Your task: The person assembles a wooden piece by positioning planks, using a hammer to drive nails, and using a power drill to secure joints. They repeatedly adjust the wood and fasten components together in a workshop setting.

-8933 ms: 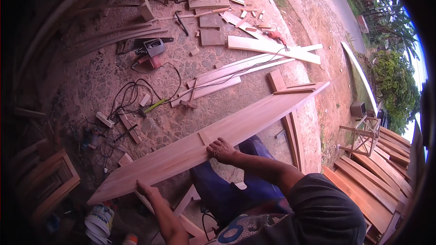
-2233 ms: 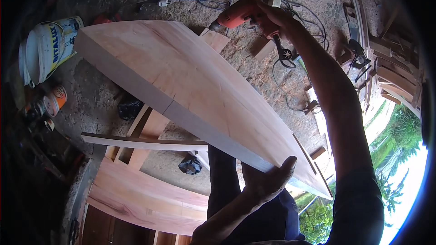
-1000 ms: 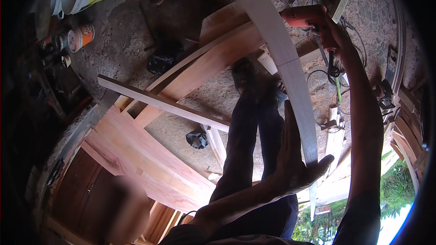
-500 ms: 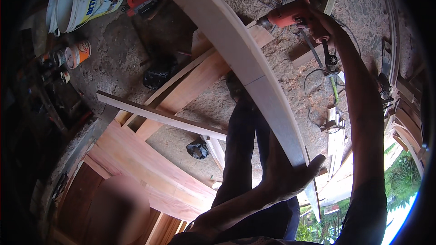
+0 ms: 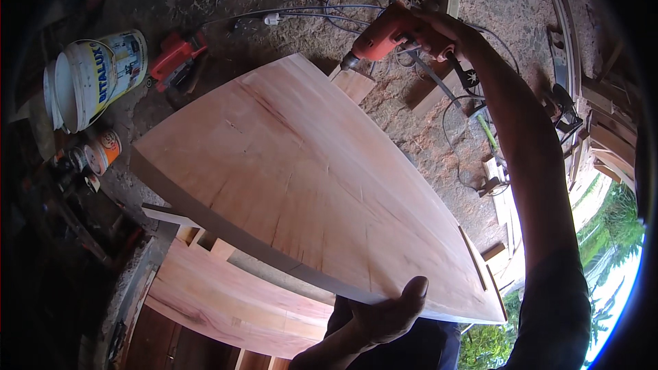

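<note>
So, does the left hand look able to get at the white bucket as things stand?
Probably not: the left hand holds the near edge of the wide board, and that board lies across the way toward the white bucket.

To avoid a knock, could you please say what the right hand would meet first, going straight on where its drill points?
Likely the board, in line with the drill in the right hand, though depth is unclear.

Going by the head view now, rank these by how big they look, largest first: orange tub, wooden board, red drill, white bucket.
1. Wooden board, by far the largest
2. White bucket
3. Red drill, probably enlarged by being nearer the camera
4. Orange tub, the smallest
</note>
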The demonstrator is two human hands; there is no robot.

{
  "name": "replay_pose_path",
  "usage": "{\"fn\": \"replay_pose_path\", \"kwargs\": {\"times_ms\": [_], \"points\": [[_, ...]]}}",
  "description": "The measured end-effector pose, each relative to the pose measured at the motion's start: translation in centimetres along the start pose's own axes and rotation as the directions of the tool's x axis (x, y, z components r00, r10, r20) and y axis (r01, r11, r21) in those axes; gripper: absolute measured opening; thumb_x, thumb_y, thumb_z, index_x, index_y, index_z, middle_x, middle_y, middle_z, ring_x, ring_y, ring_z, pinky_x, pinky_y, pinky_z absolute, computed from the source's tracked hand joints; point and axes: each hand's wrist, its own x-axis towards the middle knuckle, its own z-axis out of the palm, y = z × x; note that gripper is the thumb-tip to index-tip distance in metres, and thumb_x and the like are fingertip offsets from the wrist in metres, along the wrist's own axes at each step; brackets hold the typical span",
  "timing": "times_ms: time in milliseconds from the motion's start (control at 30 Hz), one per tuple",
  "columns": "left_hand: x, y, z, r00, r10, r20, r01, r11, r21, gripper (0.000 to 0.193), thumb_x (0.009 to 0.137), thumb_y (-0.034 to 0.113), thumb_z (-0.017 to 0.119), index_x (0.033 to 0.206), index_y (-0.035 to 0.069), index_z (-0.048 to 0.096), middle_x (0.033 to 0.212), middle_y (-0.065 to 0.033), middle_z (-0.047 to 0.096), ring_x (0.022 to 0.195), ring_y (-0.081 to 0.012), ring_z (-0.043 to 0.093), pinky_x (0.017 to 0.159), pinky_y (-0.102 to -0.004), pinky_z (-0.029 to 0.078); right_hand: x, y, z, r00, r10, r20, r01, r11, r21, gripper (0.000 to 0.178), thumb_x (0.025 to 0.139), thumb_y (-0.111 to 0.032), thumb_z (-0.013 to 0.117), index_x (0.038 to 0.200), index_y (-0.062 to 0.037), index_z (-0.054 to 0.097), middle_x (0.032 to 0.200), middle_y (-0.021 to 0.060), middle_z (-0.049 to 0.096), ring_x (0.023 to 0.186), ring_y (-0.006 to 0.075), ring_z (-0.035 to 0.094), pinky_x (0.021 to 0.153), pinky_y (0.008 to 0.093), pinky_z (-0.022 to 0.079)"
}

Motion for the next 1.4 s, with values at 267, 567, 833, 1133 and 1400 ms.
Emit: {"fn": "replay_pose_path", "kwargs": {"times_ms": [267,567,833,1133,1400], "points": [[-0.9,-1.3,-1.3,0.767,0.397,0.503,-0.639,0.532,0.555,0.039,0.089,0.023,0.068,0.122,0.006,0.054,0.105,-0.0041,0.056,0.093,-0.0126,0.055,0.077,-0.0353,0.051,0.8,-1.0,0.3,1.000,0.031,-0.004,-0.031,0.997,-0.064,0.045,0.088,-0.058,0.059,0.091,-0.0129,0.057,0.069,0.0006,0.063,0.043,0.0058,0.051,0.031,0.0221,0.038],[-1.1,-2.7,-2.2,0.336,0.285,0.898,-0.768,-0.469,0.437,0.039,0.091,0.023,0.066,0.123,0.005,0.053,0.108,-0.0055,0.056,0.096,-0.0133,0.054,0.080,-0.0350,0.051,1.0,-1.8,0.5,0.999,0.035,-0.009,-0.036,0.991,-0.131,0.045,0.086,-0.059,0.062,0.088,-0.0143,0.057,0.064,-0.0010,0.060,0.044,0.0052,0.050,0.032,0.0208,0.038],[-1.2,-2.5,-2.5,0.215,0.149,0.965,-0.717,-0.647,0.259,0.040,0.092,0.023,0.064,0.125,0.003,0.053,0.110,-0.0067,0.055,0.098,-0.0139,0.053,0.083,-0.0347,0.051,2.0,-1.4,0.1,1.000,0.015,-0.020,-0.019,0.975,-0.223,0.048,0.084,-0.063,0.062,0.088,-0.0146,0.058,0.068,-0.0017,0.061,0.044,0.0040,0.050,0.032,0.0202,0.035],[-1.0,-2.6,-2.5,0.176,0.056,0.983,-0.602,-0.784,0.152,0.040,0.094,0.023,0.061,0.126,0.002,0.052,0.112,-0.0081,0.055,0.102,-0.0145,0.052,0.086,-0.0345,0.051,0.6,-1.7,0.9,0.999,0.030,-0.024,-0.034,0.982,-0.186,0.050,0.084,-0.064,0.060,0.086,-0.0144,0.057,0.065,-0.0031,0.060,0.044,0.0036,0.050,0.032,0.0195,0.034],[-1.2,-2.7,-2.8,0.131,0.038,0.991,-0.551,-0.828,0.105,0.040,0.095,0.023,0.059,0.127,0.000,0.052,0.114,-0.0093,0.054,0.104,-0.0151,0.051,0.089,-0.0342,0.051,0.0,-1.6,1.6,0.999,0.047,-0.004,-0.047,0.979,-0.197,0.051,0.083,-0.065,0.060,0.085,-0.0136,0.057,0.064,-0.0032,0.058,0.045,0.0043,0.052,0.031,0.0201,0.035]]}}
